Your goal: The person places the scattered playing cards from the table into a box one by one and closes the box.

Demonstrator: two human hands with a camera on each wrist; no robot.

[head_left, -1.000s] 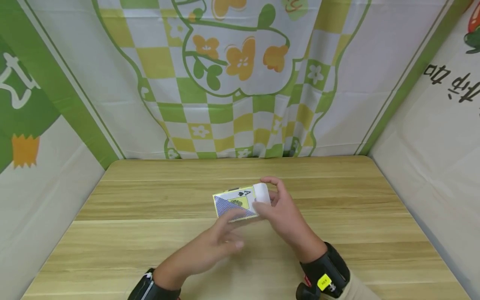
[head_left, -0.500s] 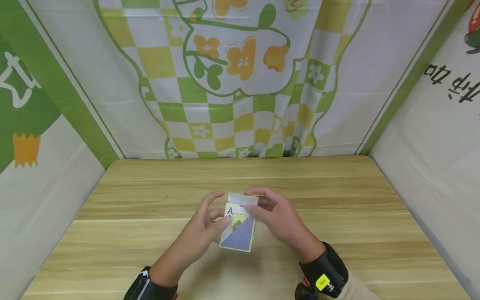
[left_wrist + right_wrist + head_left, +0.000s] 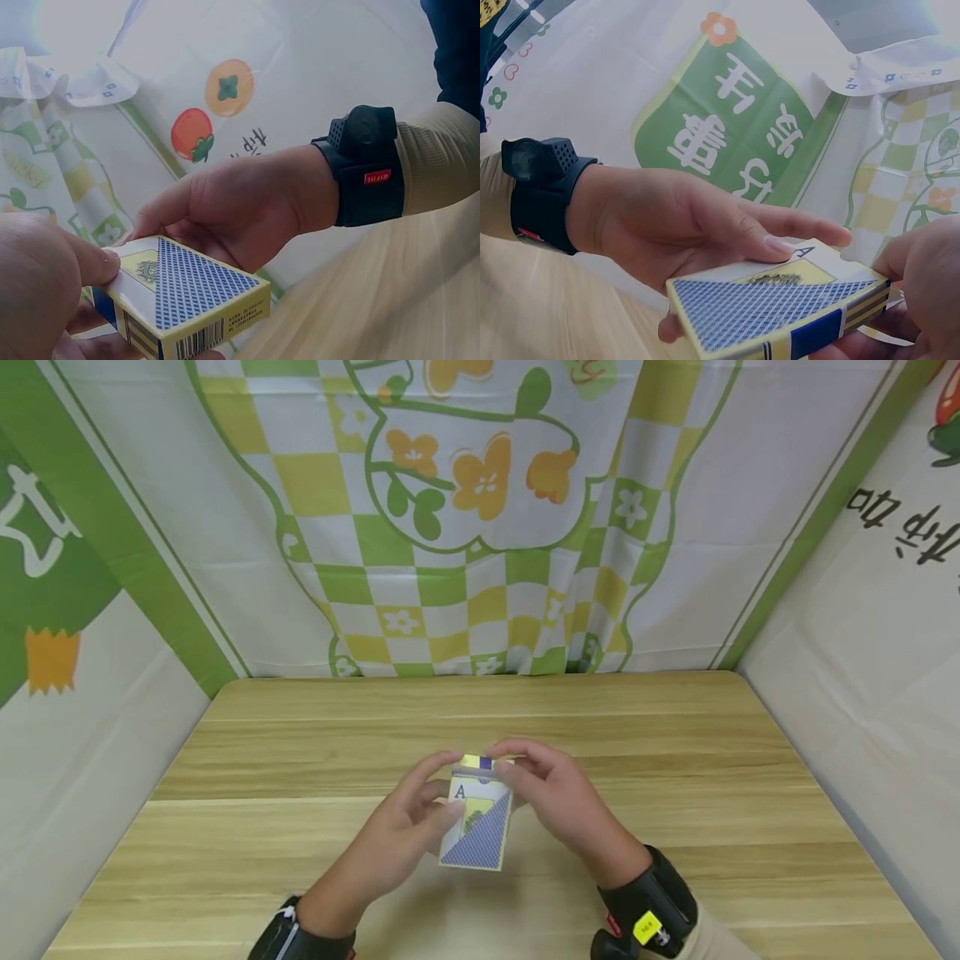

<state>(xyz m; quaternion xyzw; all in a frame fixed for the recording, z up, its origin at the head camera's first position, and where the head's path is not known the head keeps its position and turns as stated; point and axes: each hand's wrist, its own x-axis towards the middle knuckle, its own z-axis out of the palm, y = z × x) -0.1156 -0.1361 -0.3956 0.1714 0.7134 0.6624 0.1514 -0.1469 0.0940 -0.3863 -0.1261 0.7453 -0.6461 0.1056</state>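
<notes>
A playing-card box [image 3: 478, 820], blue-patterned with a yellow panel and an "A" in its corner, is held just above the wooden table [image 3: 675, 760]. My left hand [image 3: 411, 822] grips its left side, thumb on the front. My right hand [image 3: 542, 787] pinches the box's top end, where the flap [image 3: 477, 762] is folded down. The left wrist view shows the box [image 3: 191, 296] with a barcode on its end, my right hand [image 3: 240, 210] behind it and a left fingertip [image 3: 82, 259] on its corner. In the right wrist view the box [image 3: 780, 307] lies across my left hand [image 3: 682, 225], with my right hand [image 3: 922, 277] at its far end.
Cloth printed with green and yellow checks and flowers [image 3: 480, 518] hangs behind the table. White and green cloth walls [image 3: 862, 635] close off both sides. Black wrist bands [image 3: 656, 902] sit on both arms.
The box has turned from lying sideways to standing lengthwise between both hands. Its white flap, open before, is now folded down under my right fingers.
</notes>
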